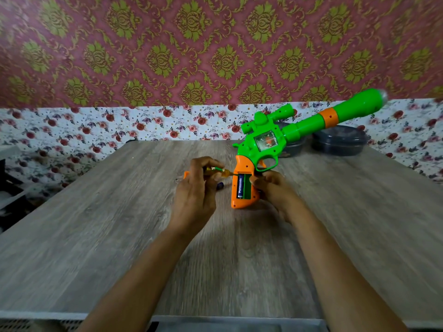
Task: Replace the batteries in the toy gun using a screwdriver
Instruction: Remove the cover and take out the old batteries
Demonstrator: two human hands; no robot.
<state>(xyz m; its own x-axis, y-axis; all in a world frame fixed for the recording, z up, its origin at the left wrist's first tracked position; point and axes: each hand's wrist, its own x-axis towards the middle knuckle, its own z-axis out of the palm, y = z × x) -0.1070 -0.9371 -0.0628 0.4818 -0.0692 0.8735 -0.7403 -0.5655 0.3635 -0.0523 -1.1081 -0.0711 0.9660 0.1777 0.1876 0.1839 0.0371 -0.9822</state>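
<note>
Wood-grain table [96, 236] is seen below. Over it, a green-and-orange toy gun [263, 144] is held at the grip by the right hand [273, 188]. A screwdriver [223, 173] is gripped by the left hand [195, 195], tip at the open compartment holding one battery [240, 186].

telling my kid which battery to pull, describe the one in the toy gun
Over the wooden table, the right hand holds a green toy gun by its orange grip, the left hand a screwdriver. In the grip's open compartment lies a blue battery beside an empty green slot; only it bears white Panasonic lettering.
</note>
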